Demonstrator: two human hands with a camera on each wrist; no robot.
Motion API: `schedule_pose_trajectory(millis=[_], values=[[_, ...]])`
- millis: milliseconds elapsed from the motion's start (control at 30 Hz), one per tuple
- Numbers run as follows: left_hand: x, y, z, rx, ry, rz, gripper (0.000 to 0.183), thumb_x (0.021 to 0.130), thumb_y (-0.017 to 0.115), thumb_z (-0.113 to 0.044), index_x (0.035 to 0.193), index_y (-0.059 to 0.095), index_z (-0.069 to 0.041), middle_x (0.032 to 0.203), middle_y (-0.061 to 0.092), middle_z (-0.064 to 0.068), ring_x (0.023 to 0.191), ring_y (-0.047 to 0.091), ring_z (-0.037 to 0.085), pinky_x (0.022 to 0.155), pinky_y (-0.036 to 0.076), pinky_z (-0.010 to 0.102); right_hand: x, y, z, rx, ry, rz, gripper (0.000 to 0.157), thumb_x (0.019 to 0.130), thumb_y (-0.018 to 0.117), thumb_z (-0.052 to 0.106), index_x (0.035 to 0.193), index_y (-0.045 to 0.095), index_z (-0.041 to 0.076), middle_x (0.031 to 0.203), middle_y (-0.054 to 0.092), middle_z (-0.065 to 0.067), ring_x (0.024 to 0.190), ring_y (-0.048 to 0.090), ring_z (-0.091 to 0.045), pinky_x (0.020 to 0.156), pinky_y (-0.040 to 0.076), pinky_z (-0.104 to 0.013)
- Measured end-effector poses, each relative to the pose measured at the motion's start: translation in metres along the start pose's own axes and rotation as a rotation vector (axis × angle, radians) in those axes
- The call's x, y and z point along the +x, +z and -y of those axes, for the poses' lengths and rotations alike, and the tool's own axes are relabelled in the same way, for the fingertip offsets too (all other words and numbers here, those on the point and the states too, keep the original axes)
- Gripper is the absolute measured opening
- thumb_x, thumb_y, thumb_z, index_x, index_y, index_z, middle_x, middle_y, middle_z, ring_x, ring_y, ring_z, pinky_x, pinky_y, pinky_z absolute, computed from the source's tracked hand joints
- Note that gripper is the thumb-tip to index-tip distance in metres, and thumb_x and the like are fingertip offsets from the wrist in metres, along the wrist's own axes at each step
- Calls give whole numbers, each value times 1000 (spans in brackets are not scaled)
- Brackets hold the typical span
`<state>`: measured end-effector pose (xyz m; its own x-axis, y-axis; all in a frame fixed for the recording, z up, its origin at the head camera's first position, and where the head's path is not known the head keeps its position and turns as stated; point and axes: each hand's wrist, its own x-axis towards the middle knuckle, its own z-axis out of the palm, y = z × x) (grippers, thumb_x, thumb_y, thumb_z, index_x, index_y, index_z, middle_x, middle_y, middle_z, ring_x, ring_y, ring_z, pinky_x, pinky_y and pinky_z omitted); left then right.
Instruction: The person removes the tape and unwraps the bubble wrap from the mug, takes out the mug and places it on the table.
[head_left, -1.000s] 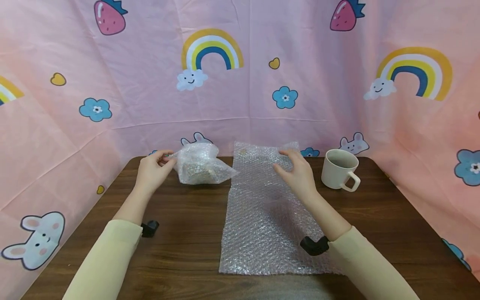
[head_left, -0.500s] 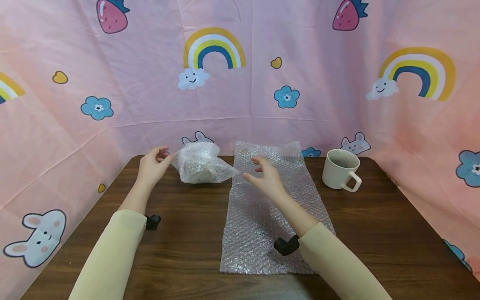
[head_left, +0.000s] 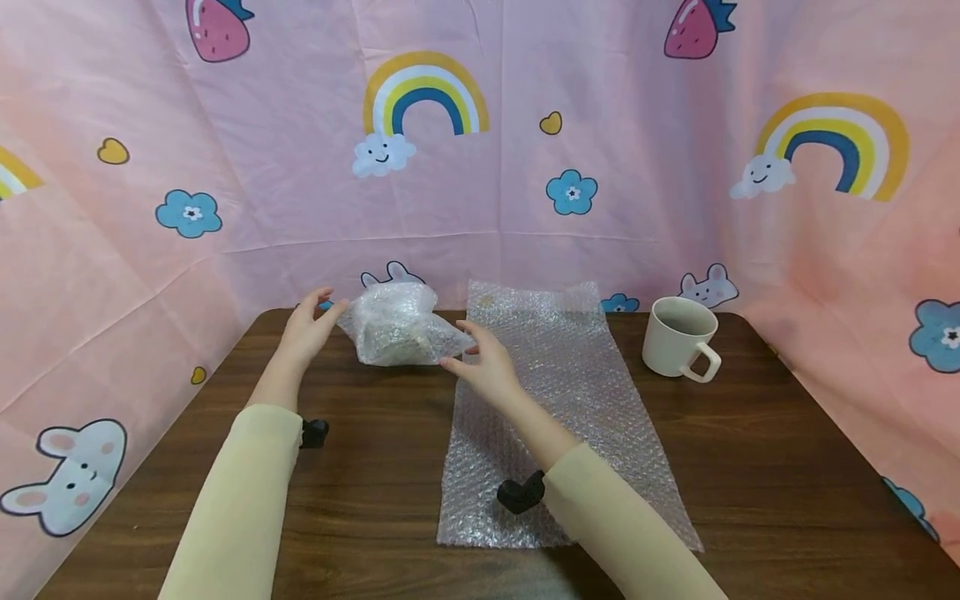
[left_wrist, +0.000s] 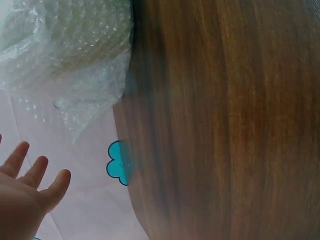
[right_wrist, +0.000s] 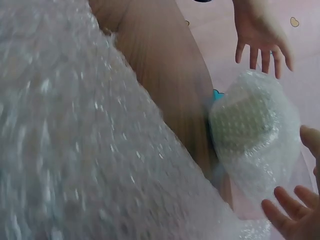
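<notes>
Flanking the bundle [head_left: 397, 321] near the table's [head_left: 360, 500] far edge: left hand [head_left: 303, 329] and right hand [head_left: 486, 360], fingers of each spread apart; right-hand contact, cannot tell. Bubble wrap [head_left: 558, 358], laid out right of the bundle; mug [head_left: 670, 342], upright, further right.

Clear flat bubble-wrap sheet [head_left: 555, 358] is glinting silvery; rounded bubble-wrap bundle [right_wrist: 250, 125] is showing greenish. Off-white cylindrical ceramic mug [head_left: 675, 337] is looking plain. Pink fabric backdrop [head_left: 517, 192] is bearing rainbows [head_left: 426, 62].
</notes>
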<state>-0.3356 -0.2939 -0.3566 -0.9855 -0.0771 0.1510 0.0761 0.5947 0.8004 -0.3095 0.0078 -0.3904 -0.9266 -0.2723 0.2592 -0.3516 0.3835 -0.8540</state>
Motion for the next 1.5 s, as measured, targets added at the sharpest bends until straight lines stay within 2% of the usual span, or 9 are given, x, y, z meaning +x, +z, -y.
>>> schedule_pose_trajectory(millis=[100,233,467,700,933,1133,1267,1400,1500], values=[[3,2,1,-7,-9,37,82,94,41,-63,154,17,-13,156,18,19,137,20,45,104,24,63,2,9,-2,47,-9,-46,58,87,73,21,138,48,9,128,49,-16,104,58,-36,72,54,-36],[3,4,1,-30,-16,59,79,96,42,-58,155,15,-13,156,14,19,138,15,46,105,20,63,5,20,-5,91,24,-63,53,88,72,19,136,51,9,124,53,-13,103,58,-34,71,53,-33],[9,7,2,-39,-18,74,82,95,42,-60,155,14,-13,157,13,19,139,17,44,106,21,60,9,32,-2,142,82,-20,54,90,70,22,139,49,14,131,54,-7,106,58,-24,75,52,-32],[15,12,3,-58,-2,123,76,99,41,-51,154,12,-7,156,12,22,140,13,45,109,15,60,13,39,0,218,144,42,55,93,66,25,143,46,17,141,46,-7,121,51,-29,89,49,-39],[17,16,3,-63,-15,167,80,98,40,-54,154,10,-7,156,11,23,141,10,42,109,14,59,17,45,-5,168,141,68,57,94,65,25,145,43,13,138,49,-16,125,47,-30,96,44,-42],[19,18,3,-67,-25,222,80,98,44,-50,154,8,-6,155,13,24,142,10,40,110,14,58,15,45,-4,145,147,165,62,97,59,28,151,32,14,150,36,-10,134,37,-27,103,37,-44],[19,20,5,-113,-61,288,84,97,50,-48,155,2,-12,156,9,23,141,11,41,106,20,62,14,46,-5,116,128,232,66,97,58,31,153,25,16,153,30,-5,137,32,-24,106,33,-43],[14,23,4,-213,-87,282,85,96,56,-44,156,2,-16,155,12,23,137,20,43,100,30,64,12,50,-4,86,90,277,70,98,56,28,155,16,16,158,17,-1,140,26,-22,109,29,-40],[8,24,-1,-284,-97,271,82,96,58,-38,155,6,-15,152,16,24,134,26,44,98,33,64,9,52,-4,61,80,283,71,99,55,26,155,12,16,159,10,-1,140,25,-22,109,28,-37]])
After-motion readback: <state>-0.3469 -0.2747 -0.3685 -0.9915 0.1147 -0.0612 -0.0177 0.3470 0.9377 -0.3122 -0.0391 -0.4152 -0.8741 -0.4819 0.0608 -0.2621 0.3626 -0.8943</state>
